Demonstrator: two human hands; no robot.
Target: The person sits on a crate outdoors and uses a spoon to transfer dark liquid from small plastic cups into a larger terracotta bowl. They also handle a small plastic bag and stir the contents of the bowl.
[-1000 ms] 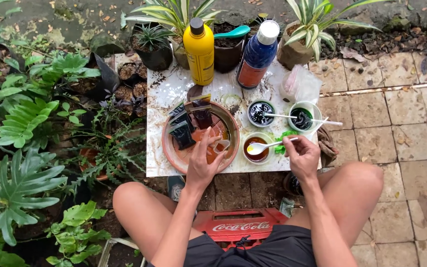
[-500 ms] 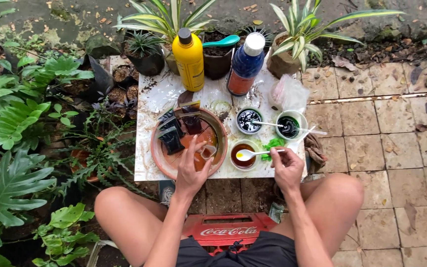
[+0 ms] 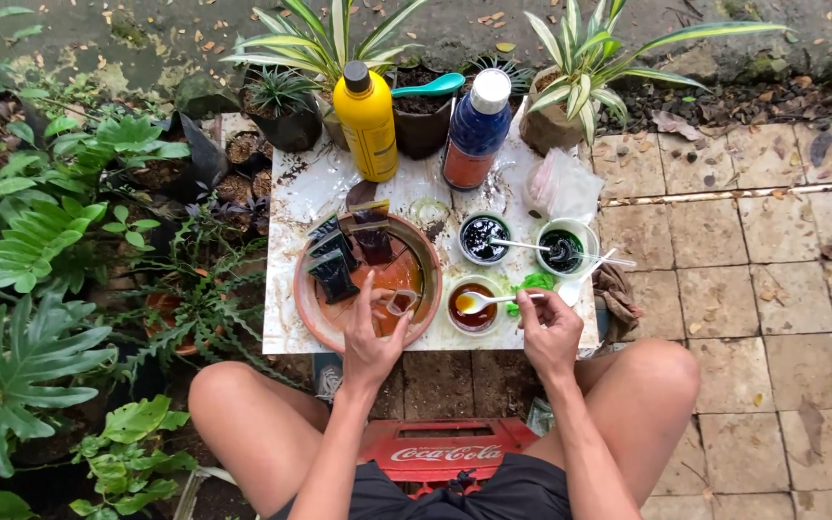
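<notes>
We are pinching a small clear cup (image 3: 403, 301) in our left hand (image 3: 370, 337) over the terracotta saucer (image 3: 312, 306), while our right hand (image 3: 548, 332) is gripping a white spoon (image 3: 489, 300) holding amber liquid above its bowl (image 3: 474, 305); tilting the spoon could be spilling it onto the surface (image 3: 310, 183).

Spoon (image 3: 479, 302) now lower, bowl over the brown cup (image 3: 473, 306); right hand (image 3: 549, 332) slightly nearer
</notes>
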